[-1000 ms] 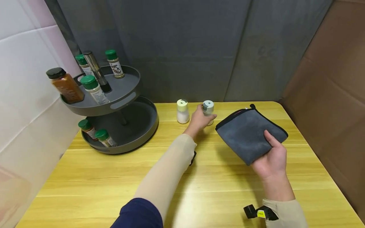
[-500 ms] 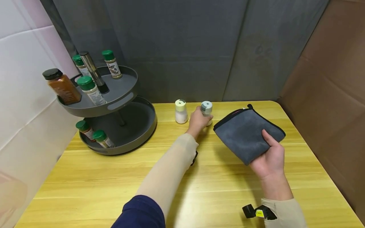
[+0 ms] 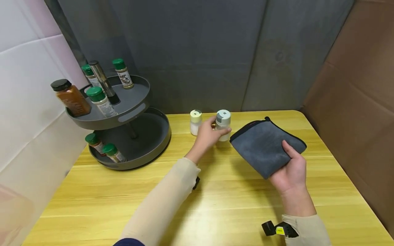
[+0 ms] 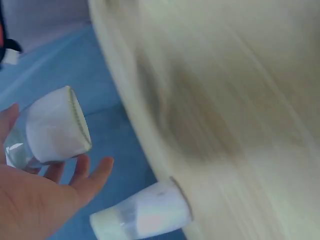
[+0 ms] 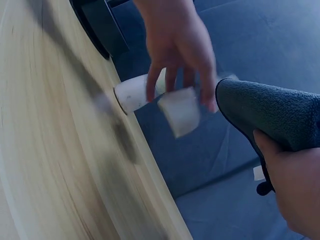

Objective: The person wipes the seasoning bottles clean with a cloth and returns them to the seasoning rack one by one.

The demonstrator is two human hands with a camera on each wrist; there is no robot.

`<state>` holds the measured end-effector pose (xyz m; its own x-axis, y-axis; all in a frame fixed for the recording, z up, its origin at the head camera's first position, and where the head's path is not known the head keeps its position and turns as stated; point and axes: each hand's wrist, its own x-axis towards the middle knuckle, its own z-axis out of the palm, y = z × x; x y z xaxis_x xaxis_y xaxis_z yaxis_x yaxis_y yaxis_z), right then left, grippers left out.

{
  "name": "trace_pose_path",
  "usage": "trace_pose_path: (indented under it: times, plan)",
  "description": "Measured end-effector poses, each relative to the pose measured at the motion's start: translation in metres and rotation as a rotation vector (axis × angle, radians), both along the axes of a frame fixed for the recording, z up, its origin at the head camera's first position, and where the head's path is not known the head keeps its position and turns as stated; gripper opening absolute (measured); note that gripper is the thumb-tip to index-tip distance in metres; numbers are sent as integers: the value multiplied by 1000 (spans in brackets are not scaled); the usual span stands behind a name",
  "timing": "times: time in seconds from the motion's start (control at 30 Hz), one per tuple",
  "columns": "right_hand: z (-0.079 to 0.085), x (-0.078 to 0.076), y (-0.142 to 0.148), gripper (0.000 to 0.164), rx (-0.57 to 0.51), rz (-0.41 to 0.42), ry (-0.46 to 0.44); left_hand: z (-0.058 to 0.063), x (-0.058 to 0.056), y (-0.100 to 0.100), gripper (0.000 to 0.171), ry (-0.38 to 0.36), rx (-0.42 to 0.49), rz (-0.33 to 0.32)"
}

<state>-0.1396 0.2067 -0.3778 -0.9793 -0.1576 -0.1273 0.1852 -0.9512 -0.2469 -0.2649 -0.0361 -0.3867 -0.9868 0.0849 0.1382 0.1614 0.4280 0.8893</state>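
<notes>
Two-tier grey rack (image 3: 147,133) at left of worktop (image 3: 92,205). Upper tier: black-lidded orange-brown jar (image 3: 73,99), metal cylinder (image 3: 104,82), three green-capped bottles (image 3: 125,78). Lower tier: two more green-capped bottles (image 3: 114,153). Grey backdrop (image 3: 191,68) behind, apparently fabric.

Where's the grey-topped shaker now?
Head view, right of centre: the grey-topped shaker is in the left hand, off the table, between the yellow-topped shaker and the grey cloth.
</notes>
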Motion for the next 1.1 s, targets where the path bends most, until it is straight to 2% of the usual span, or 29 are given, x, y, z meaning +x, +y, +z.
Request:
trace_pose_path:
  times: [0.17, 0.3, 0.43, 0.53, 0.63, 0.77, 0.9, 1.1]
  plan:
    - [3, 1, -5, 56, 42, -18, 16, 13, 23, -9, 65, 30, 96, -34]
    - [7, 1, -10, 55, 143, -26, 46, 23, 45, -16, 65, 46, 97, -63]
    - [12, 1, -15, 55, 266, -35, 86, 27, 65, -22, 65, 92, 66, -43]
    - [14, 2, -19, 56, 345, -40, 117, 27, 79, -26, 63, 128, 40, 4]
    - [16, 4, -25, 57, 482, -49, 139, 27, 92, -29, 61, 147, 21, 33]
    - [19, 9, -38, 55, 668, -77, 191, 24, 112, -28, 60, 158, 14, 30]
    - [23, 14, -52, 49, 783, -113, 283, 20, 130, -25, 58, 170, 1, 19]
    - [28, 24, -67, 42, 944, -142, 359, 12, 146, -21, 56, 182, -75, 19]
